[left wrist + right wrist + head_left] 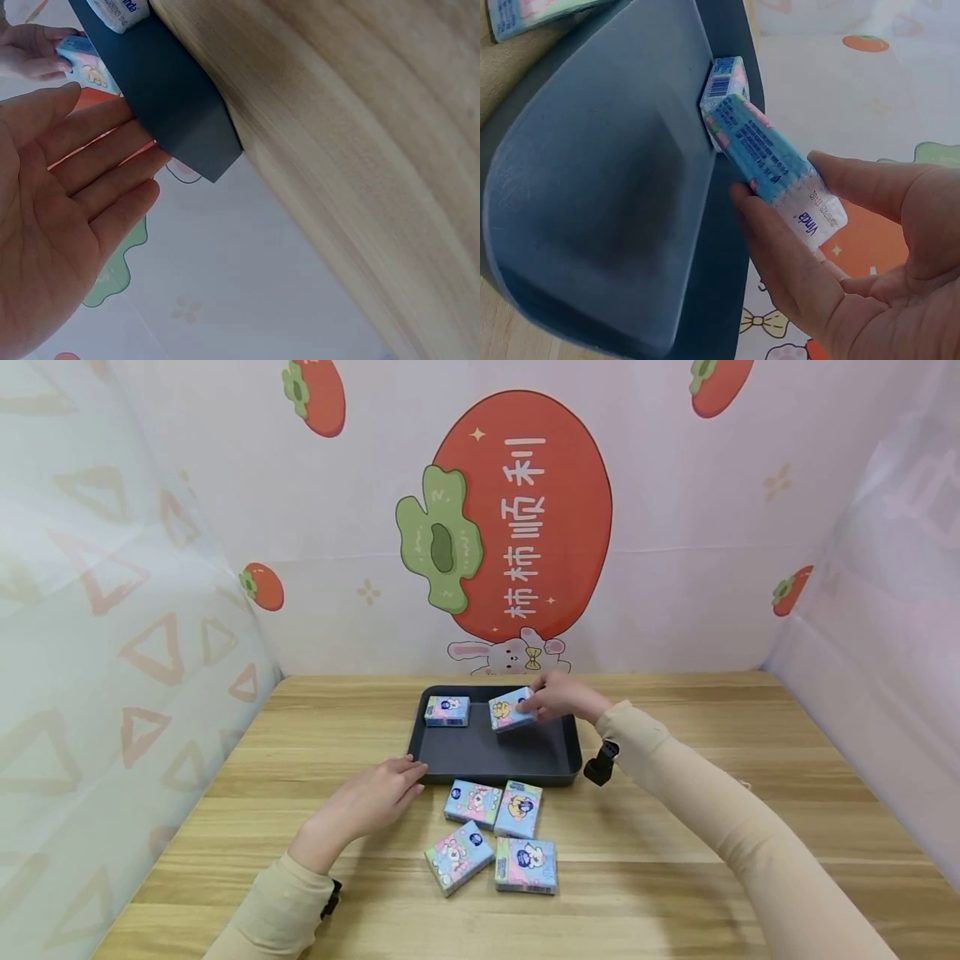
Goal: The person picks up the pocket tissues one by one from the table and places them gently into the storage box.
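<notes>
A blue-and-pink tissue pack [504, 712] is pinched between the thumb and fingers of my right hand [561, 695], tilted over the dark grey tray [465, 760]. In the right wrist view, the held pack [754, 146] shows its white wrapped end near my palm. Another tissue pack [447, 711] sits in the tray's back left corner. My left hand [382, 797] holds nothing; its extended fingertips are at the tray's front left corner. The left wrist view has this left hand [82, 172] palm in sight, fingers against the tray wall [184, 127].
Several more tissue packs lie on the wooden table [660, 877] in front of the tray: two side by side near its rim, a turned pack [460, 857] and another pack [527, 864] closer to me. A printed cloth backdrop [660, 568] rises behind the table.
</notes>
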{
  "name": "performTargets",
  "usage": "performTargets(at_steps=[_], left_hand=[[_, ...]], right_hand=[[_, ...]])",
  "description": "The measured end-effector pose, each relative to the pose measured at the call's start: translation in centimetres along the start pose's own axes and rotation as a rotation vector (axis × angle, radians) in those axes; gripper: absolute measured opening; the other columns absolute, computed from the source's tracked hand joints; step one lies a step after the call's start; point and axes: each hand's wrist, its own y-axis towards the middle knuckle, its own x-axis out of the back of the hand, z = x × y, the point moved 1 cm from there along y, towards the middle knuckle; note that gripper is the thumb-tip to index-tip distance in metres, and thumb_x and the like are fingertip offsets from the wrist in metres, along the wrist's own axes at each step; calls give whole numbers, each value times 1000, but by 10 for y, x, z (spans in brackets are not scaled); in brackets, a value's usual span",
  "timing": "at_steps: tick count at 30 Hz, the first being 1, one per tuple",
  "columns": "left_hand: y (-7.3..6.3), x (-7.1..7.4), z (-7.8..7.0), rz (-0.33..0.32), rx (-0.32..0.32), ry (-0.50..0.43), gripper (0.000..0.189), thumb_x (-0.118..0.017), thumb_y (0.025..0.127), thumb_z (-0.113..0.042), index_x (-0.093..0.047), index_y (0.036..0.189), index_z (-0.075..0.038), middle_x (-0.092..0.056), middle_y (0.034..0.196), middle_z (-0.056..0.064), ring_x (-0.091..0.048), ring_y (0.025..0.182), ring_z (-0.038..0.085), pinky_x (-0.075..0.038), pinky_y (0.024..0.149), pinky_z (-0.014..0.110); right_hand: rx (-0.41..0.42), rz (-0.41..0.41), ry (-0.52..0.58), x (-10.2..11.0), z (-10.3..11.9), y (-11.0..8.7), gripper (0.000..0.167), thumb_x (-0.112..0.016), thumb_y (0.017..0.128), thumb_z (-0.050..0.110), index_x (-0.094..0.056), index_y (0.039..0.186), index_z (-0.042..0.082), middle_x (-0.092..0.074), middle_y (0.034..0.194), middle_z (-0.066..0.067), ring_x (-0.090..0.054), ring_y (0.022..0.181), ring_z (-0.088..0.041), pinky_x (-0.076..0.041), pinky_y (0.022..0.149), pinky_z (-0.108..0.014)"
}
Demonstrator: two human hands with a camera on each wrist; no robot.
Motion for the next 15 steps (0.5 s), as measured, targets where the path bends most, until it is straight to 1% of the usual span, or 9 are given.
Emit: performTargets(at_steps=[3,10,12,15], left_hand=[[0,0,0,-1,1,-5,34,-55,96,-21,-63,122,-1,-60,127,19,-57,119,32,-49,98,47],[-1,2,-1,10,6,-6,34,-54,97,-22,-62,123,-2,-59,128,18,-57,120,32,-49,99,47],[-1,2,-1,12,5,-6,35,-53,97,-23,-62,123,-2,-59,128,19,-56,120,32,-49,99,47],[-1,2,-1,9,1,-1,35,-54,97,-23,-62,123,-1,-59,128,19,-57,119,32,-49,99,47]], right_hand=[[5,-3,1,-1,0,5,37,-74,83,23,-57,108,1,-60,110,-15,-63,85,-21,-55,90,-38],[16,-15,13,-4,-3,11,28,-75,82,22,-61,94,2,-62,99,-12,-63,76,-17,-56,89,-39],[19,-15,14,-5,-4,12,27,-75,82,22,-62,94,2,-63,100,-13,-64,76,-18,-56,88,-39],[14,-13,20,-5,-4,15,30,-75,83,23,-63,99,1,-63,104,-14,-65,79,-19,-56,89,-39]])
